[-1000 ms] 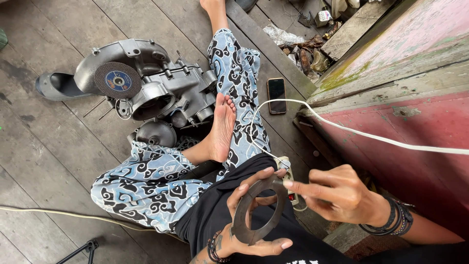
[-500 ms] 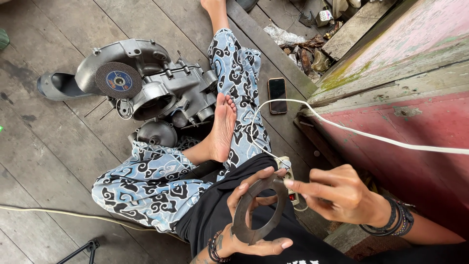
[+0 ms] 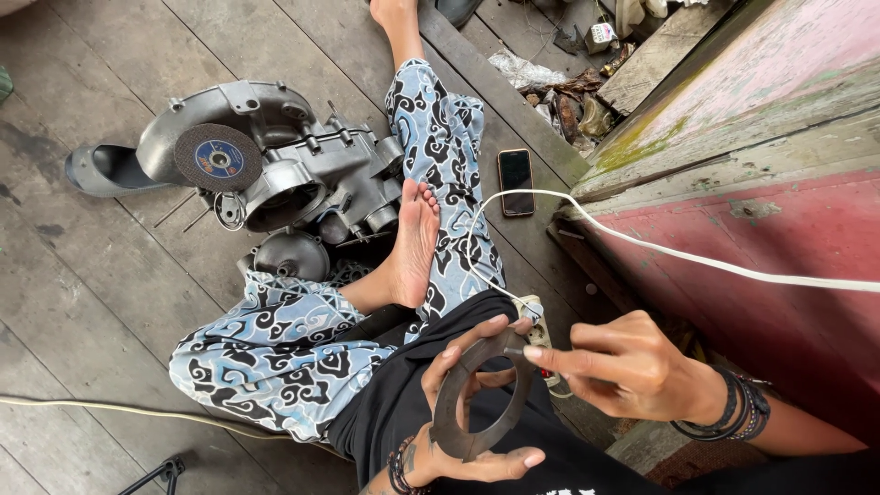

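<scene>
We cradle a dark metal ring (image 3: 481, 394) upright over our lap, left hand (image 3: 467, 431) clamped around its lower rim, right hand (image 3: 623, 367) pinching its upper edge; beyond our grip sit an engine casing (image 3: 302, 174) and a phone (image 3: 516, 181).

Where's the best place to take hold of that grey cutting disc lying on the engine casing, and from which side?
Probably by its rim, from above. The grey cutting disc lies flat, face up, on the engine casing, so a pinch across opposite edges looks best. Its left edge overhangs toward the dark sandal, leaving room for fingers underneath.
</scene>
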